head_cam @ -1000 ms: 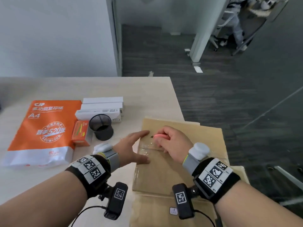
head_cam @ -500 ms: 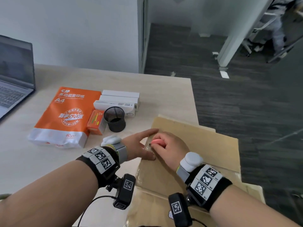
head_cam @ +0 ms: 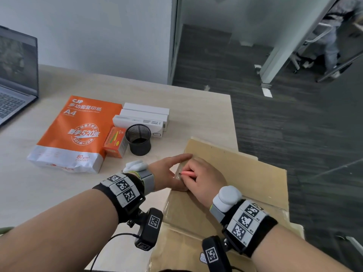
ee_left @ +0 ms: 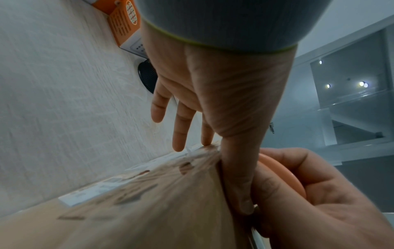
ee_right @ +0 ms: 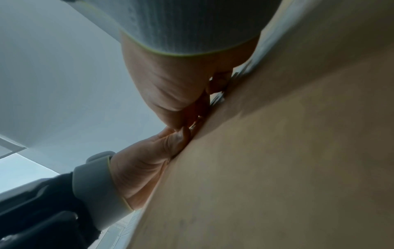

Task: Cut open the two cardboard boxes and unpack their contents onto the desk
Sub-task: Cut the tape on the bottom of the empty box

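My left hand (head_cam: 167, 173) presses straight fingers on the taped brown cardboard box (head_cam: 235, 173). My right hand (head_cam: 204, 179) grips a pink box cutter (head_cam: 187, 173), fingers curled round it

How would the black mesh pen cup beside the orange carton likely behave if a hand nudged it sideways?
The mesh pen cup looks empty, so it is probably light and would slide easily on the smooth desk. It stands upright on a round base; a push near the rim might tip it, and on its side it could roll.
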{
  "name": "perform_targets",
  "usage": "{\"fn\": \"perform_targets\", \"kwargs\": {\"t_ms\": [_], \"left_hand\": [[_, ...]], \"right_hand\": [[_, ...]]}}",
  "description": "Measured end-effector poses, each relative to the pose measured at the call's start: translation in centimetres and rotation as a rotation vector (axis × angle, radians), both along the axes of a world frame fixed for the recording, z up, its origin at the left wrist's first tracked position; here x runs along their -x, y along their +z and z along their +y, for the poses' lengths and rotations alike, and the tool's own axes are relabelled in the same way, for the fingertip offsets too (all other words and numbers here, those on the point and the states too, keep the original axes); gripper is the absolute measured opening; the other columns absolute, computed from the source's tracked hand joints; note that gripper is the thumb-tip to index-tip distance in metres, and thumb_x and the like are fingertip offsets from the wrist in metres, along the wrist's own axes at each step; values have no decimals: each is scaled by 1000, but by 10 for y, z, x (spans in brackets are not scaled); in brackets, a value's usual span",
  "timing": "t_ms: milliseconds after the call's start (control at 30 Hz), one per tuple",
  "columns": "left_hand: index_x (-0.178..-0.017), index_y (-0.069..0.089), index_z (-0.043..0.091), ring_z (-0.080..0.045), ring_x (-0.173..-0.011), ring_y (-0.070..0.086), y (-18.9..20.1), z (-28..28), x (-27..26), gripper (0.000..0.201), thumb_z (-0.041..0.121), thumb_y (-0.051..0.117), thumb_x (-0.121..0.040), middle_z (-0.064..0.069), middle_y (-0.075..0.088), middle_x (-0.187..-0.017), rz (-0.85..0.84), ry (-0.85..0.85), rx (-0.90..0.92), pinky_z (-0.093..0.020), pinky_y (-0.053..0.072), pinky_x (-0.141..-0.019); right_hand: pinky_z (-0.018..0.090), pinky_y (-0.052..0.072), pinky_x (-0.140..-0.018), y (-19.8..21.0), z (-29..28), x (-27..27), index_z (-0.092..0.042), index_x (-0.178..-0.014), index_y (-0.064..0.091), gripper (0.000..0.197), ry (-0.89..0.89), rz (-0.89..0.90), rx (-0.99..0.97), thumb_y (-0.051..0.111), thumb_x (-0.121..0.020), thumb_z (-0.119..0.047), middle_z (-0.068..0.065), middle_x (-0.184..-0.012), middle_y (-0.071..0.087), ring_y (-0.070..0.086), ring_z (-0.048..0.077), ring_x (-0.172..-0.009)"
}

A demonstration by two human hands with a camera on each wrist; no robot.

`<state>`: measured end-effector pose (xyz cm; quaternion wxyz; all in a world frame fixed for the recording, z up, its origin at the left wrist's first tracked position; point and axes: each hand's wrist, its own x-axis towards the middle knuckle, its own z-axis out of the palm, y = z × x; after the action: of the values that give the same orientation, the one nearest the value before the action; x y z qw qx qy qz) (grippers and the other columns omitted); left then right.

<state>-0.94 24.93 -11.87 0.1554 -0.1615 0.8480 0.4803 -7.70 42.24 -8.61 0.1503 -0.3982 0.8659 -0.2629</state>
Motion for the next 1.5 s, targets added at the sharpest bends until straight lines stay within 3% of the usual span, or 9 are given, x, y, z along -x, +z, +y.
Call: {"fn": "perform_targets", "kwargs": {"t_ms": [167, 300, 733, 933, 1067, 1167, 1267, 1367, 1500], "left_hand": [[-134, 28, 77, -3, -98, 64, 4, -3, -2, 92, 53, 85, -66, 9, 67, -115, -26, -7, 48, -18, 47, -77], [-144, 30, 67, -1, -98, 61, 13, 3, -1, 95, 47, 87, -70, 19, 59, -125, -19, -37, 73, -15, 43, -76], [-148, 30, 59, -17, -120, 55, 23, 8, -3, 99, 46, 89, -69, 8, 48, -144, -44, -57, 200, -35, 47, -103], [-148, 31, 56, -30, -143, 31, 47, 27, 6, 99, 52, 86, -66, 7, 25, -162, -84, -132, 509, -45, 35, -115], [-149, 29, 46, -27, -153, 13, 64, 61, 17, 95, 57, 78, -68, 4, 10, -168, -53, -284, 767, -51, 26, -118], [-151, 31, 43, -21, -154, 10, 62, 104, 30, 99, 66, 77, -67, 7, 12, -168, 44, -388, 746, -47, 19, -119], [-150, 32, 46, -21, -155, 12, 52, 138, 46, 107, 74, 77, -57, 10, 17, -168, 100, -438, 696, -51, 21, -118], [-151, 31, 45, -21, -155, 12, 46, 150, 55, 111, 77, 76, -55, 13, 18, -167, 93, -476, 737, -50, 24, -118], [-151, 27, 47, -16, -155, 6, 39, 149, 56, 114, 81, 75, -54, 19, 12, -167, 72, -480, 737, -49, 19, -116]], "right_hand": [[37, 49, -76, 3, -6, -1, -26, -89, 59, 3, 32, 8, -16, 60, -92, -25, -14, -97, 54, 54, 12, -90], [34, 48, -77, 5, -1, 2, -24, -91, 61, 2, 32, -10, -26, 62, -91, -25, -15, -98, 55, 55, 12, -89], [32, 48, -74, 12, 84, 30, -23, -80, 62, 10, -53, -29, -134, 61, -86, -14, -14, -85, 55, 56, 13, -82], [34, 50, -78, 14, 123, 32, -25, -83, 65, 9, -135, -38, -126, 62, -89, -18, -13, -90, 55, 58, 13, -84], [34, 50, -80, 10, 119, 27, -25, -92, 67, 6, -138, -32, -97, 62, -90, -22, -14, -93, 52, 58, 15, -86], [34, 48, -80, 10, 120, 25, -24, -96, 67, 8, -158, -39, -110, 60, -93, -24, -10, -94, 49, 59, 18, -85], [37, 49, -79, 13, 120, 25, -24, -89, 59, 6, -151, -42, -148, 57, -94, -26, -6, -97, 47, 57, 22, -85], [32, 40, -73, 15, 127, 27, -26, -87, 54, 7, -153, -28, -171, 57, -92, -23, -5, -97, 44, 52, 21, -83], [33, 41, -70, 13, 158, 32, -21, -92, 63, 6, -187, 11, -183, 59, -88, -22, -3, -97, 49, 55, 24, -82]]}}
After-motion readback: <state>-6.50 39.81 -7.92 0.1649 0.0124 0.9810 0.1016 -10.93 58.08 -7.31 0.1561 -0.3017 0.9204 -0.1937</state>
